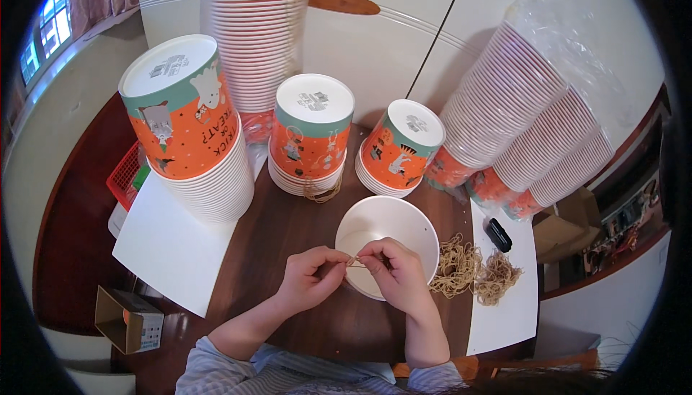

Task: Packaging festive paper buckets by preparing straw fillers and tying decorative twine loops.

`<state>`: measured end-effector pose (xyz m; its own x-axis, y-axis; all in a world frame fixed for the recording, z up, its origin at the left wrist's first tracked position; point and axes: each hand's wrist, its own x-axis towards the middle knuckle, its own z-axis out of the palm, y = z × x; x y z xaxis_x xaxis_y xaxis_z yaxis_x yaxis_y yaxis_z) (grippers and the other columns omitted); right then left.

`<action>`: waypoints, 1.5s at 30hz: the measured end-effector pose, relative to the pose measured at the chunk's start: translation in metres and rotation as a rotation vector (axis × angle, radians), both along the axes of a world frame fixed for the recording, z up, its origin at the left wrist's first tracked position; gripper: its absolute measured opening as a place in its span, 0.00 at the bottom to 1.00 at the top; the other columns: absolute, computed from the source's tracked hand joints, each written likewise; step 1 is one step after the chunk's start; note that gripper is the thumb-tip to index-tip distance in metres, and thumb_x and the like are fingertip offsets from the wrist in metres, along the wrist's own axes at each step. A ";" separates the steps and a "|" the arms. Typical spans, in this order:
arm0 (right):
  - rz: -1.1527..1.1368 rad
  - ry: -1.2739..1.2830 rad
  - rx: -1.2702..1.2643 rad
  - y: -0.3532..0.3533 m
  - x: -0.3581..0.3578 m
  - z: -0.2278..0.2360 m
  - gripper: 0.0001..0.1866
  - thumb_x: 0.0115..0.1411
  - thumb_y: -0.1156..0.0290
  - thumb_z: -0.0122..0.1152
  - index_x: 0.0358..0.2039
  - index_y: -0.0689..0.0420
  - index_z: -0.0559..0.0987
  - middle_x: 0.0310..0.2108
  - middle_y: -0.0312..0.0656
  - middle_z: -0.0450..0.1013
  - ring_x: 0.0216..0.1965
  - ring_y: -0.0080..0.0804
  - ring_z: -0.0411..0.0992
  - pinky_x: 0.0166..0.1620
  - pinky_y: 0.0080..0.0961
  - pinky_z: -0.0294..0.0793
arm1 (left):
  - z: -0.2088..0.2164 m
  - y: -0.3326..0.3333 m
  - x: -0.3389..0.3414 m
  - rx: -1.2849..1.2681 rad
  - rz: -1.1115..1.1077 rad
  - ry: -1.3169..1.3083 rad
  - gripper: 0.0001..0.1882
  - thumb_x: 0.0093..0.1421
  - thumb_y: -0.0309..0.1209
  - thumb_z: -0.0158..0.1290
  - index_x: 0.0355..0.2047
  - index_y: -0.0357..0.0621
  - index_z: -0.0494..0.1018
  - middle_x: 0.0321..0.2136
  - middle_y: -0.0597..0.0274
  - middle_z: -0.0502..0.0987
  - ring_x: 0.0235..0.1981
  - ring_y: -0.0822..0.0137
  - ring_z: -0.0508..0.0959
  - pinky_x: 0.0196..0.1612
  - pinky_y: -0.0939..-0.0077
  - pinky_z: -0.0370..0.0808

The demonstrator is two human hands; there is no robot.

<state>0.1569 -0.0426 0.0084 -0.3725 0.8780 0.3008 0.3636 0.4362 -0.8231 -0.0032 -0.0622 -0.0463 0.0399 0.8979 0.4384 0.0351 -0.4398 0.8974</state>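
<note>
A white paper bucket [407,225] stands open side up in front of me, its inside showing. Over its near part my left hand [308,280] and my right hand [401,280] meet, thumbs and forefingers pinched on a short piece of tan string [353,264]. Small holes show in the bucket wall. Whether the string passes through one of them I cannot tell. Right of the bucket, close to my right hand, lie a loose heap of tan string [455,265] and a second bundle of string [497,278].
Upside-down orange and green paper buckets top a tall stack [180,121] and two shorter stacks [313,132] [404,146]. Plastic-wrapped bucket stacks [256,27] [504,92] stand behind. String hangs by the middle stack. A black object [497,235] lies on white board at right.
</note>
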 end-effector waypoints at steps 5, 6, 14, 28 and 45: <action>-0.018 0.011 -0.025 -0.002 0.002 0.002 0.03 0.51 0.80 0.56 0.29 0.62 0.73 0.24 0.38 0.71 0.25 0.20 0.68 0.28 0.15 0.67 | 0.005 0.001 0.004 0.004 -0.004 -0.020 0.05 0.49 0.21 0.54 0.29 0.38 0.73 0.17 0.66 0.70 0.17 0.81 0.69 0.19 0.88 0.63; -0.005 0.005 -0.007 -0.001 0.002 0.000 0.04 0.51 0.79 0.56 0.29 0.61 0.73 0.25 0.39 0.71 0.24 0.23 0.69 0.27 0.17 0.67 | 0.004 0.001 0.005 0.003 0.008 -0.061 0.06 0.48 0.22 0.54 0.29 0.38 0.73 0.17 0.66 0.70 0.16 0.82 0.67 0.18 0.88 0.61; 0.000 -0.019 -0.010 -0.002 0.000 0.003 0.05 0.50 0.77 0.58 0.29 0.59 0.75 0.26 0.40 0.71 0.21 0.26 0.70 0.24 0.19 0.68 | 0.006 0.000 0.005 0.044 0.105 0.019 0.06 0.46 0.20 0.56 0.27 0.39 0.75 0.14 0.68 0.68 0.13 0.82 0.62 0.16 0.87 0.56; -0.011 -0.039 0.097 -0.002 -0.001 0.001 0.05 0.49 0.78 0.57 0.28 0.59 0.74 0.25 0.41 0.71 0.23 0.31 0.71 0.26 0.21 0.69 | 0.007 0.003 0.000 0.218 0.167 0.122 0.05 0.43 0.19 0.54 0.23 0.40 0.74 0.16 0.65 0.69 0.17 0.74 0.66 0.20 0.83 0.60; 0.031 -0.081 0.147 -0.005 -0.002 0.003 0.06 0.49 0.77 0.57 0.29 0.59 0.73 0.26 0.42 0.70 0.28 0.36 0.71 0.30 0.25 0.70 | 0.009 -0.002 -0.003 0.096 0.032 0.060 0.03 0.50 0.21 0.52 0.26 0.36 0.73 0.16 0.64 0.71 0.15 0.80 0.66 0.17 0.86 0.60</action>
